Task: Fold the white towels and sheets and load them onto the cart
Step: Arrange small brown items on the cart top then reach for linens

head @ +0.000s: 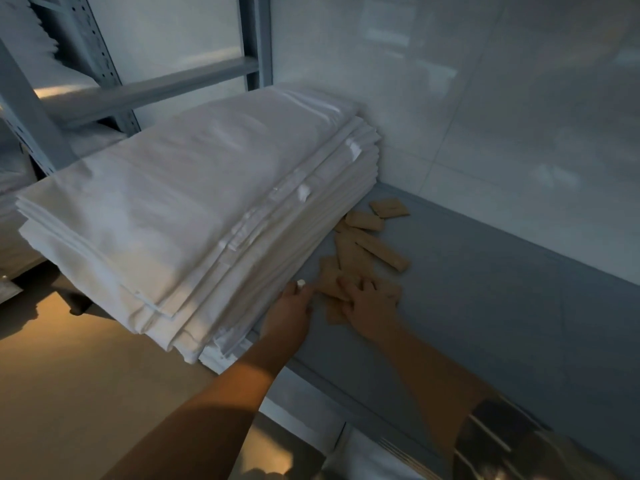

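Sheets: stack of folded white sheets [194,216] overhangs my grey shelf [485,306].
Hands: left hand [289,315] touches the stack, fingers hidden; right hand [369,301] spread on tan packets [360,251].
Risk: pulling could topple it.

Both arms reach forward — left hand [289,311], right hand [370,301] — fingers spread.

left forearm [221,393]: bare, no sleeve | right arm [433,368]: bare | right wrist device [498,434]: dark, glossy
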`<state>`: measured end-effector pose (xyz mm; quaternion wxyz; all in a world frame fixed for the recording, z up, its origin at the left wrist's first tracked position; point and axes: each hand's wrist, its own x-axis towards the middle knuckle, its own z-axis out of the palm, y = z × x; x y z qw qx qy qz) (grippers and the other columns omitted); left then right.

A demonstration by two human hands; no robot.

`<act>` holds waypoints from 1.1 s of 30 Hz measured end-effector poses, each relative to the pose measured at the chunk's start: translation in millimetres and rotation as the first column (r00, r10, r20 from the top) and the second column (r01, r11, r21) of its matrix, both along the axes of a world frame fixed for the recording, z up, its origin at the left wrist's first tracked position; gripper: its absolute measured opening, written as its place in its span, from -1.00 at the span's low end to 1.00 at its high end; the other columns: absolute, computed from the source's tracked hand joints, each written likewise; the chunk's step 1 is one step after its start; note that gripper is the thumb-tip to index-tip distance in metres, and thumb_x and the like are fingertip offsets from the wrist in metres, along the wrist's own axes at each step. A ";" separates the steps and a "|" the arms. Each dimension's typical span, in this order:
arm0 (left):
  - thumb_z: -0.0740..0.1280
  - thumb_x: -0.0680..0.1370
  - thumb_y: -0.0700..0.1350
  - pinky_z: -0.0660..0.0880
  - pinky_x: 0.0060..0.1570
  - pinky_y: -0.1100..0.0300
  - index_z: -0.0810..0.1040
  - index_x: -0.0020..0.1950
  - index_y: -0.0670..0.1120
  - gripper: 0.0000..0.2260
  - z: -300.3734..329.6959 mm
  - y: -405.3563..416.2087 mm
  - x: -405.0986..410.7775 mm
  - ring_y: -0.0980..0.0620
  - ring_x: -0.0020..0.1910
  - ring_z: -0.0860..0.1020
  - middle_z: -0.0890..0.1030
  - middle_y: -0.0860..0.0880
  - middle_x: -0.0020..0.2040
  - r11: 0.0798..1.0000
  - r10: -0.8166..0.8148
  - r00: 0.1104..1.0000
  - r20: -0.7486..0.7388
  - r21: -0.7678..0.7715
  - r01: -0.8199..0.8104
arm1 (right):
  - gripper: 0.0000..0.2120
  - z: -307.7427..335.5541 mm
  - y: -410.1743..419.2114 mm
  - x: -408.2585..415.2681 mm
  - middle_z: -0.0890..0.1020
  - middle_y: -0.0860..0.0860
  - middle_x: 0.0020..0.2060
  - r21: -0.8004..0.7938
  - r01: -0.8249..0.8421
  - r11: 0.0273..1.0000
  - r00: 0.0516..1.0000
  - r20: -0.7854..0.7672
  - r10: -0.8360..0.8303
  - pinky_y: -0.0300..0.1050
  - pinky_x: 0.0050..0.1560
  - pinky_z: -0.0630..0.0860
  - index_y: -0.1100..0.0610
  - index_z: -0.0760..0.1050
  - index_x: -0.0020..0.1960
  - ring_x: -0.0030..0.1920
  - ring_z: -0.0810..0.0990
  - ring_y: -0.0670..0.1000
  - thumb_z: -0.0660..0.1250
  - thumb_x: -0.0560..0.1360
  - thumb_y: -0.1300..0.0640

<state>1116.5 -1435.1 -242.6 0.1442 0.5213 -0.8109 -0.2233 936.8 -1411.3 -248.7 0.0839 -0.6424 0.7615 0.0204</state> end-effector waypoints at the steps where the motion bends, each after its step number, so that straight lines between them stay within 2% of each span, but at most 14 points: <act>1: 0.23 0.59 -0.19 0.44 -0.01 0.03 0.41 0.37 -0.05 -0.66 1.8 3.5 0.6 -0.19 0.11 0.49 0.37 -0.16 0.28 1.000 -0.001 1.000 -0.004 0.008 0.001 | -0.48 1.3 7.1 -1.3 0.28 0.21 0.41 0.018 -0.006 1.000 1.000 -0.010 0.007 0.26 0.23 0.38 -0.19 0.01 0.52 0.34 0.34 0.25 0.08 0.61 -0.08; 4: 0.24 0.59 -0.18 0.50 -0.09 0.01 0.45 0.30 -0.05 -0.72 7.9 16.5 1.9 -0.16 0.04 0.52 0.41 -0.13 0.23 1.000 -0.016 1.000 0.006 0.025 0.016 | -0.51 5.0 30.0 -2.7 0.28 0.17 0.41 0.069 -0.012 0.998 0.999 -0.036 0.014 0.23 0.20 0.40 -0.16 0.06 0.51 0.32 0.38 0.25 0.07 0.62 0.03; 7: 0.25 0.58 -0.18 0.47 -0.17 0.06 0.47 0.25 -0.05 -0.75 13.3 28.8 4.7 -0.14 -0.02 0.53 0.43 -0.12 0.19 1.000 -0.024 1.000 0.003 0.020 0.024 | -0.54 7.2 50.5 0.6 0.30 0.12 0.41 0.086 0.013 0.996 0.998 -0.064 -0.008 0.24 0.20 0.37 -0.12 0.11 0.50 0.36 0.33 0.22 0.04 0.62 0.10; 13: 0.28 0.56 -0.22 0.54 -0.07 -0.04 0.48 0.21 -0.08 -0.77 26.6 37.8 12.1 -0.16 -0.03 0.55 0.43 -0.13 0.16 0.998 -0.049 0.998 -0.048 0.035 0.051 | -0.53 12.4 61.5 7.7 0.22 0.10 0.43 0.088 0.073 0.993 0.996 0.052 -0.078 0.24 0.25 0.31 -0.11 0.19 0.46 0.36 0.30 0.20 0.18 0.57 0.01; 16: 0.30 0.55 -0.23 0.52 -0.07 0.03 0.49 0.23 -0.09 -0.75 30.0 35.0 18.9 -0.16 0.00 0.54 0.44 -0.14 0.18 0.999 -0.038 0.998 -0.049 0.024 0.040 | -0.43 18.1 49.3 11.6 0.20 0.16 0.43 0.040 0.071 0.997 0.993 0.091 -0.075 0.16 0.29 0.28 -0.09 0.26 0.42 0.40 0.23 0.23 0.31 0.47 -0.17; 20: 0.29 0.56 -0.23 0.48 -0.08 0.10 0.49 0.25 -0.09 -0.74 32.4 37.3 28.8 -0.13 0.01 0.54 0.45 -0.14 0.18 0.999 -0.043 0.999 -0.029 0.013 0.043 | -0.16 23.0 36.9 19.4 -0.07 0.21 0.53 0.141 0.071 0.987 0.993 0.083 -0.083 0.36 0.37 0.06 -0.14 0.13 0.48 0.51 -0.11 0.30 0.33 0.32 -0.41; 25: 0.29 0.57 -0.21 0.53 -0.02 0.02 0.48 0.25 -0.09 -0.74 36.9 35.3 34.1 -0.14 0.00 0.56 0.43 -0.13 0.21 0.999 -0.050 0.998 -0.026 0.002 0.050 | 0.01 22.3 31.0 20.5 -0.22 0.17 0.53 0.301 0.067 0.951 0.986 0.123 -0.108 0.51 0.33 -0.05 -0.26 -0.16 0.51 0.50 -0.20 0.32 0.30 0.25 -0.50; 29: 0.28 0.58 -0.20 0.53 0.00 0.00 0.48 0.26 -0.06 -0.75 34.3 37.2 37.1 -0.16 0.02 0.56 0.43 -0.12 0.21 0.999 -0.025 1.000 0.001 0.026 0.025 | -0.11 15.7 40.1 25.2 -0.12 0.19 0.53 0.264 0.054 0.963 0.997 0.031 -0.064 0.51 0.31 0.05 -0.27 -0.15 0.51 0.50 -0.08 0.30 0.21 0.34 -0.48; 33: 0.28 0.58 -0.18 0.51 0.05 0.04 0.47 0.27 -0.03 -0.74 28.7 49.1 36.3 -0.13 0.09 0.53 0.42 -0.09 0.22 0.998 0.008 1.000 0.029 0.066 -0.010 | -0.42 12.5 50.7 26.2 0.09 0.20 0.50 0.194 0.027 0.981 0.995 -0.095 -0.009 0.37 0.27 0.26 -0.21 0.00 0.51 0.44 0.15 0.29 0.13 0.55 -0.23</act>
